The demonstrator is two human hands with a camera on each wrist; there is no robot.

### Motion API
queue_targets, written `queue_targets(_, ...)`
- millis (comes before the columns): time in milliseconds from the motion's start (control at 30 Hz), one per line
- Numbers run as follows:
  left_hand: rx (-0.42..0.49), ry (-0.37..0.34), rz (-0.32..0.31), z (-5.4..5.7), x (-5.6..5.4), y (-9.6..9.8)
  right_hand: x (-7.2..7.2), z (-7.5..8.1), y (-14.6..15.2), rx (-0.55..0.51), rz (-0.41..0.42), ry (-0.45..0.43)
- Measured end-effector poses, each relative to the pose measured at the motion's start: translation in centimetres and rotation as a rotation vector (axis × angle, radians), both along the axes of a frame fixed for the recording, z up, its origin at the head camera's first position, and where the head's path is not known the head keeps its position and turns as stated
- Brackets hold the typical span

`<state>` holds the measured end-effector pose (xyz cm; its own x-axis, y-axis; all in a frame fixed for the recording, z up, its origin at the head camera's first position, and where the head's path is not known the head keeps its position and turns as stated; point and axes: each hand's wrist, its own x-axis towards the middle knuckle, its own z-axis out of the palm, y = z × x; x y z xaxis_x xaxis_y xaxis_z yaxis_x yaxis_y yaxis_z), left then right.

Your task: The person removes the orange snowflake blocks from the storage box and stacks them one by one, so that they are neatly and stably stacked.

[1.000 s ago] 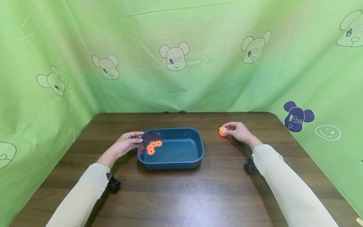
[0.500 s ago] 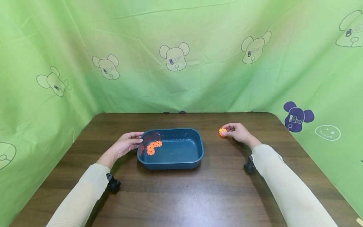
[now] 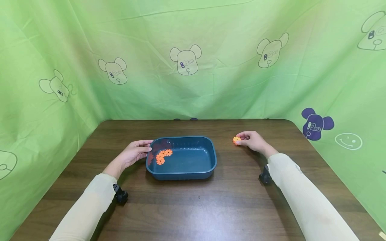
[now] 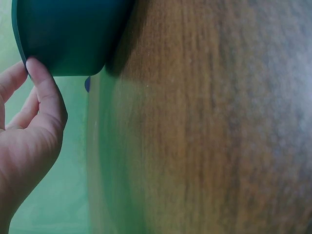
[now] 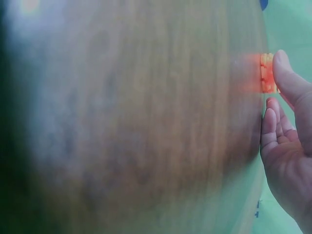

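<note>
My left hand (image 3: 134, 154) pinches the left rim of a dark blue plastic basin (image 3: 193, 174), thumb inside view and fingers behind the wall, as the left wrist view also shows. Inside the basin, toward its left side, lie several orange flower-shaped plastic discs (image 3: 160, 161) joined in a bent row. To the right of the basin, my right hand (image 3: 254, 140) holds an orange flower-shaped piece (image 3: 236, 140) between thumb and fingertips, close over the tabletop. In the right wrist view this piece (image 5: 266, 73) sits right at the wood surface, beside the thumb; its far side is hidden.
A brown wood-grain table (image 3: 193, 207) carries everything. Green cloth (image 3: 223, 83) printed with bear heads hangs behind it and along both sides. Each wrist wears a small black camera, such as the left wrist camera (image 3: 121, 194).
My right hand has sunk slightly toward the table with the orange flower-shaped piece. The left hand, basin and discs inside it have stayed in place.
</note>
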<state>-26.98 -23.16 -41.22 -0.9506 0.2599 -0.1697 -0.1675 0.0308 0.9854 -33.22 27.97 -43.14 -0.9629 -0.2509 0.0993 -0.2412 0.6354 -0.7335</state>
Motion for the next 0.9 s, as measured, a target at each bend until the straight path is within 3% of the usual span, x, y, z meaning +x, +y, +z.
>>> queue_targets(500, 0.002, -0.01, 0.009, 0.1, 0.1, 0.1, 0.1, 0.3, -0.1, -0.004, -0.003, -0.038)
queue_targets(900, -0.004, -0.013, 0.016, 0.3, 0.2, 0.2, 0.3, 1.1, -0.5, -0.03, -0.012, -0.017)
